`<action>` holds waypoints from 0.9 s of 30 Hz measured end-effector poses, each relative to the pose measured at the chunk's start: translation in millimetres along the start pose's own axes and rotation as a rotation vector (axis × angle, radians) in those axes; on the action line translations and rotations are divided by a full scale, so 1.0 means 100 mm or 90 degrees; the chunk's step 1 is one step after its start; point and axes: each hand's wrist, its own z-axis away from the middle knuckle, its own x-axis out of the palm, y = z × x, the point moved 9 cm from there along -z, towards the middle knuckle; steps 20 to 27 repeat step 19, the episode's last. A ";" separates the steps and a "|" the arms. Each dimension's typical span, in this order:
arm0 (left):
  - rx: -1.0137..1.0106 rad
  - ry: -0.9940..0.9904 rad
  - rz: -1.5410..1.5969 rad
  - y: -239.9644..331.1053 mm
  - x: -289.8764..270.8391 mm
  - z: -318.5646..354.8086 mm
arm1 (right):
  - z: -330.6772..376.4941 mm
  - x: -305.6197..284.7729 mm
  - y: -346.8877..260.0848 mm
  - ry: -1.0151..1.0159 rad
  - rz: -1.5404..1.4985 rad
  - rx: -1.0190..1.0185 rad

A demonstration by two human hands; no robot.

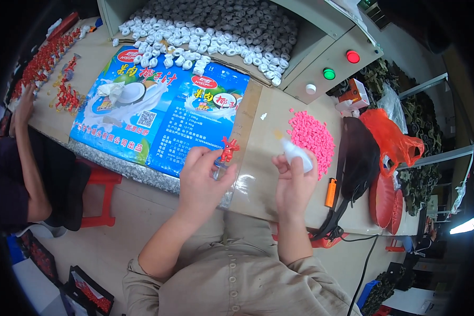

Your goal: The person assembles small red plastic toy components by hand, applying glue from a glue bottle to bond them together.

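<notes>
Near the table's front edge, my left hand (203, 174) pinches a small red figurine (228, 149), which stands up above the fingertips. A clear or bluish bit shows under it, too small to make out. To the right, my right hand (295, 184) is wrapped round a small white squeeze bottle (296, 155). Its yellowish nozzle tilts up and toward the left, apart from the figurine. A flattened blue printed carton sheet (166, 113) lies under and beyond my left hand. Beyond my right hand spreads a pile of small pink pieces (312, 138).
Many white rounded pieces (195, 39) fill the open cabinet (321, 47) at the back. An orange lighter (331, 193), a black bag (355, 158) and a red plastic bag (389, 137) lie right. At left, another person's arm (29, 158) reaches toward rows of red figurines (47, 58).
</notes>
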 end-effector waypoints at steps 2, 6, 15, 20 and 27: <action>-0.063 -0.016 0.132 -0.15 -0.04 0.00 | -0.11 0.00 0.03 -0.007 -0.018 0.054; -0.261 -0.048 0.650 -0.51 0.03 0.10 | -0.31 -0.06 0.03 -0.040 0.193 0.030; -0.282 0.006 0.902 -0.72 -0.15 0.21 | -0.42 -0.19 0.23 -0.049 0.490 -0.053; -0.284 -0.011 0.923 -0.79 -0.21 0.22 | -0.40 -0.16 0.23 -0.063 0.562 -0.060; -0.284 -0.011 0.923 -0.79 -0.21 0.22 | -0.40 -0.16 0.23 -0.063 0.562 -0.060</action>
